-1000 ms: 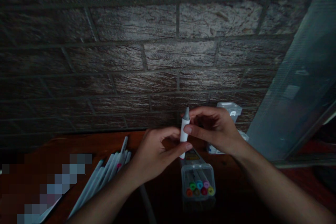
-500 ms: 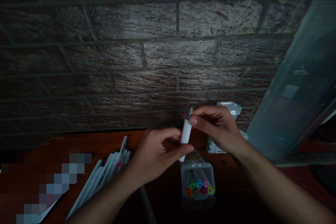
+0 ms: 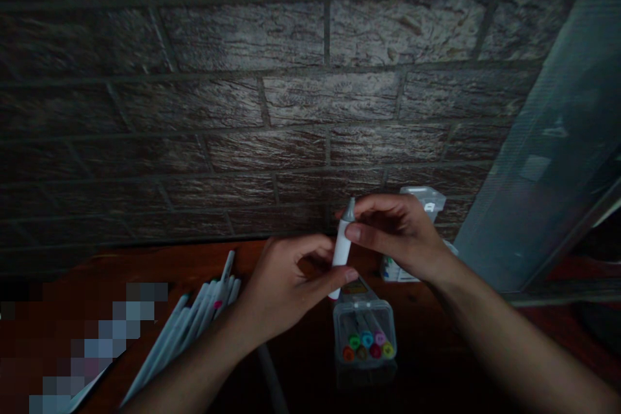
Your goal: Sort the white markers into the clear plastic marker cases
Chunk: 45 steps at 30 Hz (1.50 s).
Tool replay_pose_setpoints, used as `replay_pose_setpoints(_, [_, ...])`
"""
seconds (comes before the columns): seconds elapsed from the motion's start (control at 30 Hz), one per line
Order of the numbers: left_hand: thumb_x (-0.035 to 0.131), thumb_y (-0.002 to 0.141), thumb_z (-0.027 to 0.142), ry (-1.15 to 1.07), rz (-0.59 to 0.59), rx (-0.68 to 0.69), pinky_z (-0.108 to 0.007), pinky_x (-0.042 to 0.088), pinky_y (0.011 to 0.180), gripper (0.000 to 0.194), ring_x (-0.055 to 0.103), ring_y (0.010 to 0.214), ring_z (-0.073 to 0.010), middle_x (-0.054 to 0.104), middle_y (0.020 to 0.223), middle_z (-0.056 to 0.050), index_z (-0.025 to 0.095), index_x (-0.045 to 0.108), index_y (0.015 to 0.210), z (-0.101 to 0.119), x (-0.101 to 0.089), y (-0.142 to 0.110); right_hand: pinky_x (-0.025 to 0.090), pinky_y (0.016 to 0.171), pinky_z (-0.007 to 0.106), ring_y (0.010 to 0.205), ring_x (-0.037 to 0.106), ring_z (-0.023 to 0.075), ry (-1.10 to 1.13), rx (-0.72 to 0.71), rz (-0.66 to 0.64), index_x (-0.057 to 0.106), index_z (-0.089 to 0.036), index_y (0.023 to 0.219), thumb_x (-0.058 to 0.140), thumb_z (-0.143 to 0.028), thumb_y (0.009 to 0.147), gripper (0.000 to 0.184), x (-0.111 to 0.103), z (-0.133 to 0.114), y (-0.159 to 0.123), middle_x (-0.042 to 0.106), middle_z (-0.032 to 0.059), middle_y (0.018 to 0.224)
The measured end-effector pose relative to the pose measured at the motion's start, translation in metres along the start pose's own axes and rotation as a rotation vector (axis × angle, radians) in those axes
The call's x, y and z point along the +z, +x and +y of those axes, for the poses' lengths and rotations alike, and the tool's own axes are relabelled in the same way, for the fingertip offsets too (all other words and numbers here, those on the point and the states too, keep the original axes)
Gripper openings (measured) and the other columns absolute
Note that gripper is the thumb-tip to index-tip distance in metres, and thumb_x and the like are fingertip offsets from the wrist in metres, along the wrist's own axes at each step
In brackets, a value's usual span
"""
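The left fingers (image 3: 343, 276) are closed on the lower barrel of a white marker (image 3: 341, 249), thumb across the near side. The right fingers pinch its upper part, thumb just below the grey tapered end and forefinger behind it. The marker is held up between both hands, apart from the surface (image 3: 145, 265), its grey end upward and leaning a little to the right; a reddish patch shows at its lower end. Whether a cap covers the tip cannot be told.

It looks light and stiff, likely hard plastic, smooth enough to turn or slide under a loose grip. The mid-barrel seems the surest place to hold; the narrow grey end offers less to grip and is probably the part to press gently.

The left hand (image 3: 288, 284) comes in from the lower left, its wrist fairly straight. The right hand (image 3: 405, 229) sits higher, arched, with its forearm rising from the lower right.

Just below the marker lies a clear case (image 3: 394, 331) with coloured marker ends facing the wearer. Loose pale markers (image 3: 194, 317) lie beside the left forearm. Behind the right hand stands a clear plastic box (image 3: 422, 196), partly hidden; beyond is a brick wall (image 3: 291, 97).
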<state>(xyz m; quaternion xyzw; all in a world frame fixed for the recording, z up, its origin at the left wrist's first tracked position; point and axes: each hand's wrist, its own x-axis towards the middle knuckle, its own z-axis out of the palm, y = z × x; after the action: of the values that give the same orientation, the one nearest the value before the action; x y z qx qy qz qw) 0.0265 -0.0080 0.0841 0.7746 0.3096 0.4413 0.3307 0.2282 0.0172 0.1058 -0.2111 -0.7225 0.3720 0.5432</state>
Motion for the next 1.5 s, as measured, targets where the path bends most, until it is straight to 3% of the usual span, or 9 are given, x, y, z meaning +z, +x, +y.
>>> replay_pose_setpoints(0.23, [0.084,0.085,0.024,0.046,0.015,0.027,-0.021,0.057,0.062,0.008,0.074,0.066,-0.0139,0.08,0.074,0.002,0.02,0.078,0.08,0.0,0.0,0.002,0.056,0.065,0.028,0.069,0.069,0.0158,0.003,0.033,0.014,0.083,-0.024,0.082,0.084,-0.043,0.086,0.019,-0.002,-0.001,0.001,0.079,0.0019,0.078])
replay_pose_setpoints(0.47, [0.083,0.087,0.024,0.129,0.054,0.078,-0.02,0.055,0.064,0.007,0.073,0.067,-0.0119,0.08,0.075,0.005,0.021,0.077,0.084,0.0,0.001,-0.002,0.058,0.074,0.026,0.078,0.074,0.0148,0.128,0.051,-0.028,0.085,-0.025,0.089,0.087,-0.029,0.084,0.006,-0.001,0.001,0.0,0.082,0.0024,0.088])
replay_pose_setpoints(1.07, [0.081,0.088,0.021,0.322,0.198,0.191,-0.022,0.051,0.067,0.008,0.071,0.07,-0.0105,0.077,0.077,0.007,0.022,0.074,0.084,-0.009,0.004,-0.005,0.06,0.081,0.022,0.082,0.077,0.0124,0.454,0.238,-0.153,0.085,-0.023,0.096,0.089,-0.021,0.08,0.016,0.0,0.003,0.0,0.083,0.0014,0.095])
replay_pose_setpoints(1.27, [0.081,0.088,0.022,0.267,0.17,0.176,-0.02,0.052,0.066,0.006,0.071,0.07,-0.0101,0.078,0.078,0.007,0.022,0.076,0.085,-0.005,0.003,-0.005,0.06,0.08,0.019,0.082,0.077,0.0111,0.434,0.219,-0.183,0.085,-0.024,0.1,0.088,-0.02,0.082,0.019,-0.003,0.002,0.0,0.083,0.0005,0.092])
replay_pose_setpoints(1.5, [0.078,0.091,0.023,0.116,0.052,0.084,-0.019,0.053,0.065,0.003,0.071,0.069,-0.0104,0.08,0.079,0.005,0.022,0.08,0.089,0.005,0.002,-0.003,0.06,0.079,0.017,0.081,0.077,0.0101,0.315,0.14,-0.112,0.086,-0.025,0.098,0.087,-0.023,0.084,0.015,-0.005,0.0,0.0,0.084,0.0014,0.093])
